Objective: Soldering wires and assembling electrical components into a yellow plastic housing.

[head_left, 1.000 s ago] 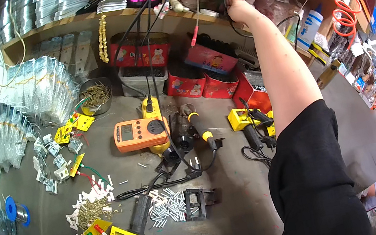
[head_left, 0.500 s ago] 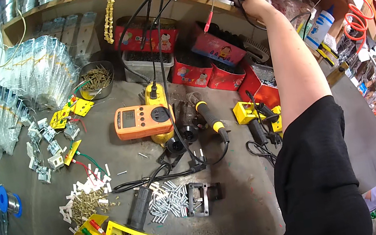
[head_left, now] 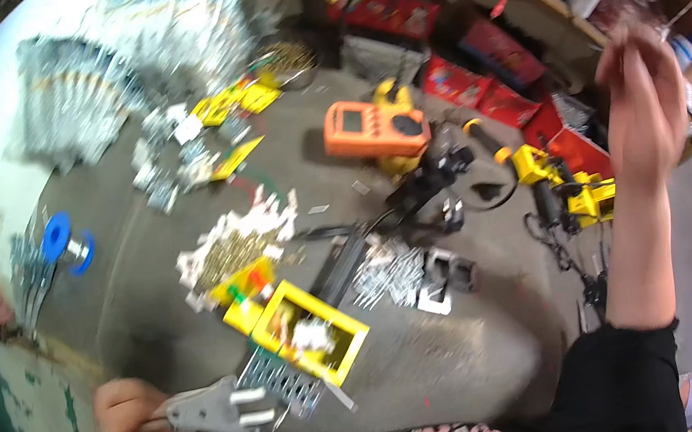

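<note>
My left hand (head_left: 137, 424) is at the lower left with its fingers curled together; any thing in them is too small or blurred to name. Beside its fingertips sits a grey metal fixture (head_left: 204, 410) with white pegs. A perforated grey block (head_left: 278, 381) adjoins it. Against that block lies an open yellow frame-shaped box (head_left: 352, 344) with a white part (head_left: 312, 336) inside and red and green leads at its lid. My right hand (head_left: 646, 103) is raised at the upper right, near the shelf edge; motion smears its fingers, so I cannot see whether it holds anything.
White and brass small parts (head_left: 235, 245) and a pile of screws (head_left: 389, 273) lie mid-table. Behind them are an orange meter (head_left: 373, 130) and red bins (head_left: 452, 82). A blue solder spool (head_left: 66, 242) stands left; yellow parts (head_left: 593, 198) and cables lie right.
My right hand has drawn back from the shelf. The view has turned, so the bench things appear shifted. My left hand now appears level with the grey fixture.
</note>
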